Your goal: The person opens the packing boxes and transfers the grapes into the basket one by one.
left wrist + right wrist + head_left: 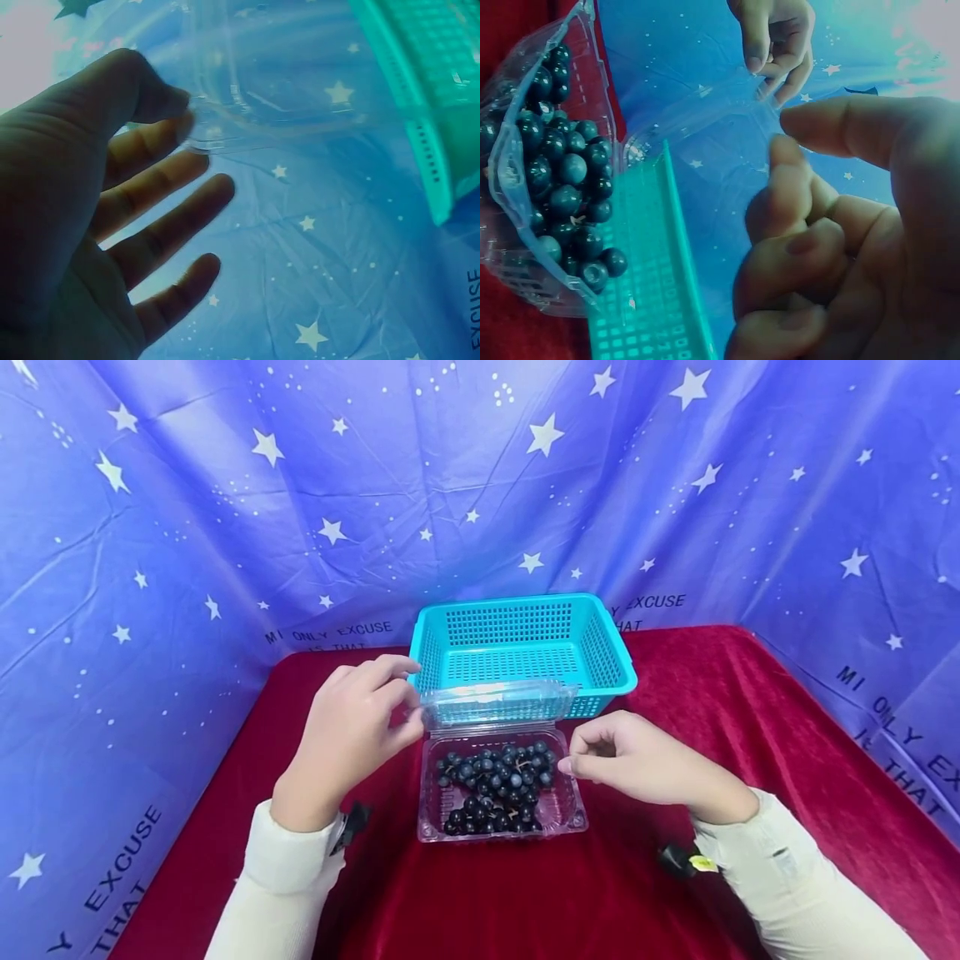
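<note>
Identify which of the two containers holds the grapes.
The clear plastic box, nearer the person, holds the dark grapes; the turquoise basket behind it shows none.

A red-draped table bears a clear container and turquoise basket.

A clear plastic box sits just in front of the turquoise basket, its hinged lid raised; clustered dark, round, glossy grapes lie inside.
</note>
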`<action>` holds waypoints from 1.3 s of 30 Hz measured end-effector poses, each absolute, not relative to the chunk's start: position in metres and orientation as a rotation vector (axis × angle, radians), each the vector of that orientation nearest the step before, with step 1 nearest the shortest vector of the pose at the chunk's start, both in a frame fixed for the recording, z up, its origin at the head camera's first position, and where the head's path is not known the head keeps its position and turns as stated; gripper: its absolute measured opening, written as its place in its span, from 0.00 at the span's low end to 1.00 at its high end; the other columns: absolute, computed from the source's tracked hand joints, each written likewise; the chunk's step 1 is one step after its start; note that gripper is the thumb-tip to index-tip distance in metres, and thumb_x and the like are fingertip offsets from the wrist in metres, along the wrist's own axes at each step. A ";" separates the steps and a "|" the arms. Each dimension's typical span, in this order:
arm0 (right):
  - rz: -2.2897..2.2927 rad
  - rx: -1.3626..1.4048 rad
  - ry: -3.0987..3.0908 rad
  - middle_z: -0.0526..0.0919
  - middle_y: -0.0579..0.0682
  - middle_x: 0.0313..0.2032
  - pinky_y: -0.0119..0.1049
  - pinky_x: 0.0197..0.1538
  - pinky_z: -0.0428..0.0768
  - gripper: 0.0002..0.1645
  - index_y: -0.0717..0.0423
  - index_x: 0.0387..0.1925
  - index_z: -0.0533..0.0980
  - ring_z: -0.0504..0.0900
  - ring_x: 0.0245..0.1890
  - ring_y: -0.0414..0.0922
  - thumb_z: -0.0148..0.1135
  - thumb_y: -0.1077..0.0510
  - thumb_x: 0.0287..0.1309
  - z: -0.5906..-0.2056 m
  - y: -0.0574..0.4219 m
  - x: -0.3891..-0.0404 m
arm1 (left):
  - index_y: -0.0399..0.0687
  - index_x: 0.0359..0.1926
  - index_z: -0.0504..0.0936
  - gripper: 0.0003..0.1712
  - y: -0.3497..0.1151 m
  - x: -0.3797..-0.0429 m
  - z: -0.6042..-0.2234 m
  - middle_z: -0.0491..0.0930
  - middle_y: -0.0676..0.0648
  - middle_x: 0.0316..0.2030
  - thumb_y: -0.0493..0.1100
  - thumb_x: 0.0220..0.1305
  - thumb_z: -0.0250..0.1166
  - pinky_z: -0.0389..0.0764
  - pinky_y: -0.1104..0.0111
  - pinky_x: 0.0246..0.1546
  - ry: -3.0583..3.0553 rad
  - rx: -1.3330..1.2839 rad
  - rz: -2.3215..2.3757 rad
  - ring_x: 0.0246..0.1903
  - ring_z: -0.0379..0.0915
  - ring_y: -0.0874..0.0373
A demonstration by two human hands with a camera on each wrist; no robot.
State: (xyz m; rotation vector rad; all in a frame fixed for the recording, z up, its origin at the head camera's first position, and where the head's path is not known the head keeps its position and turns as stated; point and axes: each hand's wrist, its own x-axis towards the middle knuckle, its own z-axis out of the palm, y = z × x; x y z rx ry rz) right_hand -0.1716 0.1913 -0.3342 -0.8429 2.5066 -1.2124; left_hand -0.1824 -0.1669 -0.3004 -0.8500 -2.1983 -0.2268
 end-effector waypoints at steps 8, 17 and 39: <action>-1.120 -0.866 2.495 0.67 0.39 0.16 0.32 0.23 0.70 0.12 0.42 0.27 0.80 0.60 0.15 0.33 0.67 0.50 0.68 -0.335 0.189 -0.176 | 0.48 0.26 0.83 0.02 -0.168 -0.189 -0.297 0.88 0.47 0.42 0.39 0.53 0.68 0.78 0.58 0.31 -2.208 -0.818 -0.282 0.32 0.83 0.51; -0.979 -0.887 2.590 0.73 0.38 0.16 0.31 0.24 0.70 0.06 0.35 0.32 0.86 0.59 0.15 0.32 0.68 0.52 0.66 -0.346 0.185 -0.184 | 0.48 0.36 0.84 0.02 -0.174 -0.191 -0.299 0.85 0.51 0.34 0.41 0.62 0.68 0.74 0.62 0.27 -2.254 -0.766 -0.337 0.24 0.74 0.56; -0.949 -0.947 2.531 0.86 0.42 0.22 0.33 0.29 0.82 0.06 0.45 0.30 0.86 0.80 0.18 0.36 0.69 0.60 0.62 -0.376 0.164 -0.176 | 0.46 0.37 0.85 0.02 -0.171 -0.191 -0.303 0.85 0.50 0.31 0.37 0.64 0.69 0.82 0.62 0.29 -2.291 -0.683 -0.436 0.25 0.77 0.57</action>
